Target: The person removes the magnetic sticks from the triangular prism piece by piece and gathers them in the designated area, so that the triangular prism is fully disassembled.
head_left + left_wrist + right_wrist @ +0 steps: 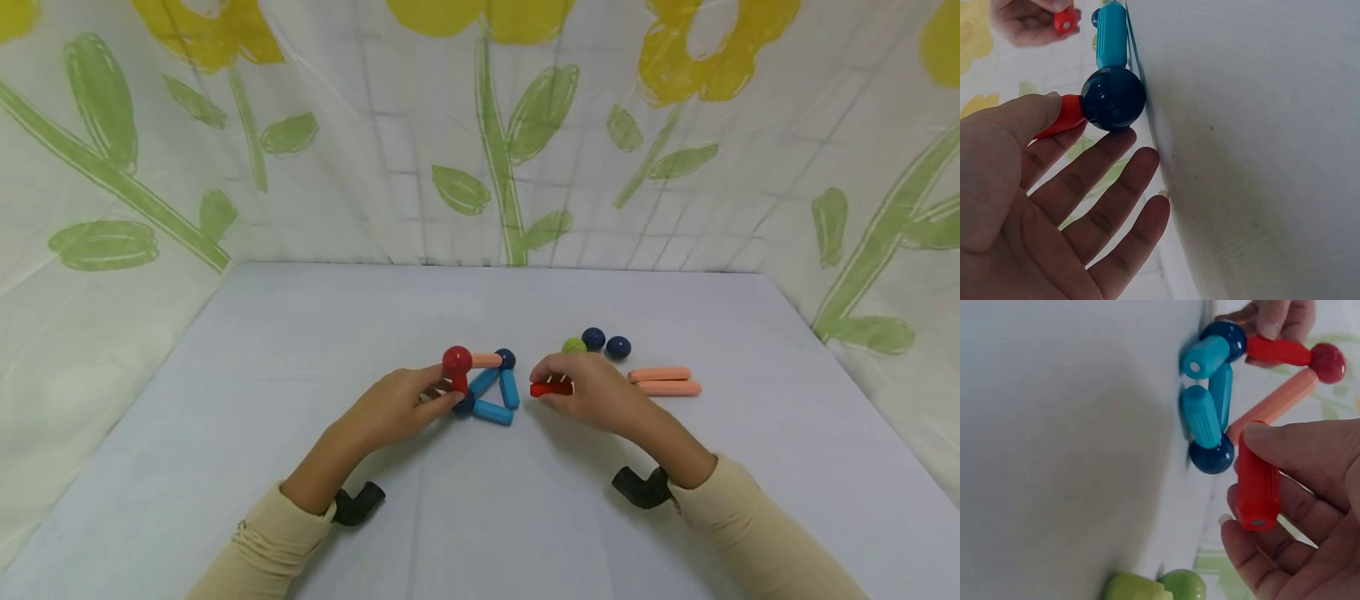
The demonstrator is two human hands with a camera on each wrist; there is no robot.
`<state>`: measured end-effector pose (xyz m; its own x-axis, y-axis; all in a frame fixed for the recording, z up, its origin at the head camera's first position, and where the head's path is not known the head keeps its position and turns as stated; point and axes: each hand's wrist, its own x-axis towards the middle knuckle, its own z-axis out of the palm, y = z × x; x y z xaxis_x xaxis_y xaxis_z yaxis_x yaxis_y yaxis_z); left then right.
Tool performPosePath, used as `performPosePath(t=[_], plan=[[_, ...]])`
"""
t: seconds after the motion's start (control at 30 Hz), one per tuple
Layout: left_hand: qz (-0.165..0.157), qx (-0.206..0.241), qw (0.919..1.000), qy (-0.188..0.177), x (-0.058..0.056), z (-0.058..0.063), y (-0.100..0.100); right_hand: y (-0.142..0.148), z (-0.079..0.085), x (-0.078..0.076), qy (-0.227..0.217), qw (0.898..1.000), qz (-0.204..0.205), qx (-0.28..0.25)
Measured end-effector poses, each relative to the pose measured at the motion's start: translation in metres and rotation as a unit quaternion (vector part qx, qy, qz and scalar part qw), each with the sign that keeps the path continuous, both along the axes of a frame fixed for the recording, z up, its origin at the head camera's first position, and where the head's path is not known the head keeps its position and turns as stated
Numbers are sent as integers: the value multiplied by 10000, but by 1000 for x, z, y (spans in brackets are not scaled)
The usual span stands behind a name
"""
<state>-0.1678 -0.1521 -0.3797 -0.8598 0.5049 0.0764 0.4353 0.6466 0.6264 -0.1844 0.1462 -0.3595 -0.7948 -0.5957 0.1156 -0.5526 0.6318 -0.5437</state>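
My left hand (401,406) pinches an upright red magnetic rod (1280,351) between thumb and fingers. The rod joins a dark blue ball (1113,99) at its foot to a red ball (457,361) on top. Three light blue rods (492,414) lie in a triangle on the table; two have bare ends close together. A second dark blue ball (1212,454) sits at the back corner, where a salmon rod (1279,403) slopes up to the red ball. Right of this frame, my right hand (597,394) pinches a loose red rod (1259,481), apart from the frame.
Behind my right hand lie two loose dark blue balls (618,347) and a green ball (573,345). A green rod (1135,587) shows beside the green ball in the right wrist view. Two salmon rods (665,388) lie to the right. A flowered curtain (337,192) hangs behind the table.
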Motion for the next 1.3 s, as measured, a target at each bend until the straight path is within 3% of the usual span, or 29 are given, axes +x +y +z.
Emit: performPosePath(t=[0.23, 0.6, 0.83, 1.3], plan=[[-13, 38, 10000, 36, 0, -1, -1, 16, -11, 22, 163, 9977, 414, 520], [54, -51, 9999, -97, 1, 1, 1, 42, -9, 44, 427, 9935, 271, 1022], [23, 29, 9999, -96, 1, 1, 1, 55, -12, 45, 781, 9925, -104, 930], [4, -83, 10000, 42, 0, -1, 1, 71, -11, 38, 835, 9905, -518, 959]])
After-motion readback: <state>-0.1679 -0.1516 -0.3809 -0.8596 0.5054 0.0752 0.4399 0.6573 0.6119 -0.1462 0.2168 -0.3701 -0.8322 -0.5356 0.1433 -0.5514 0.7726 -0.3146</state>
